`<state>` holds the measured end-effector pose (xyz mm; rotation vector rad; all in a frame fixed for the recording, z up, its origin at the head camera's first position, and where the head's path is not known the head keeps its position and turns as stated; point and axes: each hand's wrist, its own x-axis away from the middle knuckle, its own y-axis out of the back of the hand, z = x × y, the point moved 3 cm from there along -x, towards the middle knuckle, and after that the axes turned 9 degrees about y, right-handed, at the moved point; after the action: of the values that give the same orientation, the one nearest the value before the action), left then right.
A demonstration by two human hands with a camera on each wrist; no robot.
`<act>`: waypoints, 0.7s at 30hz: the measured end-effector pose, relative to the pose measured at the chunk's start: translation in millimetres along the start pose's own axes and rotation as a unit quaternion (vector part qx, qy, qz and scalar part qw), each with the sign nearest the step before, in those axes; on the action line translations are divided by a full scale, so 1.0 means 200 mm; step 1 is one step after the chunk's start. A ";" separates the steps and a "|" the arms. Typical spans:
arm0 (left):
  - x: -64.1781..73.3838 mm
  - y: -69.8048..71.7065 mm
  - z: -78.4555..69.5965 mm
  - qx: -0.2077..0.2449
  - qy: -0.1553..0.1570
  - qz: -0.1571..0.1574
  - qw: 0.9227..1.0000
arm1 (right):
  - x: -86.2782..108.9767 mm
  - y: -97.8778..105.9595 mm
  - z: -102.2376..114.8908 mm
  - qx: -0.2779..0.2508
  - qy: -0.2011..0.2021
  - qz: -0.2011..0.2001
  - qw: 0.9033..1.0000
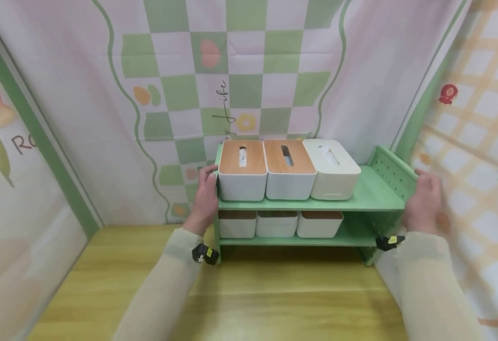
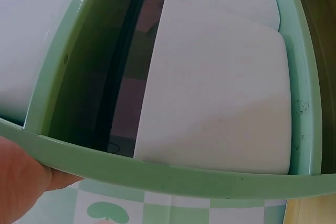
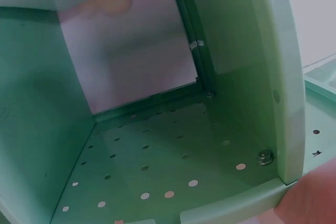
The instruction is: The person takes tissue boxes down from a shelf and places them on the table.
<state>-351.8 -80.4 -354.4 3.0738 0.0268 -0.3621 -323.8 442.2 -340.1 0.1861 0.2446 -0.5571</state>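
A green two-tier shelf [image 1: 377,189] stands against the back wall, with a hand at each end. My left hand [image 1: 204,201] grips the edge of its left side panel, partly hidden behind it in the left wrist view. On the right, my right hand [image 1: 422,203] holds the perforated right side panel [image 3: 147,153]. Two white tissue boxes with wood-look lids [image 1: 242,187] [image 1: 290,187] and a cream tissue box [image 1: 335,184] line the upper tier. Three smaller white boxes [image 1: 237,227] [image 1: 277,226] [image 1: 320,227] sit on the lower tier.
A wood-grain table [image 1: 283,298] lies under and in front of the shelf. Behind it hangs a green-and-white checked curtain [image 1: 249,90]. An orange-checked cloth [image 1: 479,113] comes close to my right hand. Both wrists wear black straps with small devices [image 1: 206,254].
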 end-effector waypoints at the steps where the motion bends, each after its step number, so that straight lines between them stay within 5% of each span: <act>1: 0.00 0.00 0.00 0.002 0.000 0.000 1.000 | 0.00 0.00 0.00 -0.005 0.000 -0.002 1.000; 21: 0.00 0.03 -0.01 -0.005 -0.002 -0.008 1.000 | 0.02 -0.03 0.00 -0.081 -0.007 -0.021 0.996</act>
<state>-351.4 -86.7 -351.3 3.0638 0.0523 -0.3679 -323.1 435.6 -340.9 0.0195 0.2793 -0.5765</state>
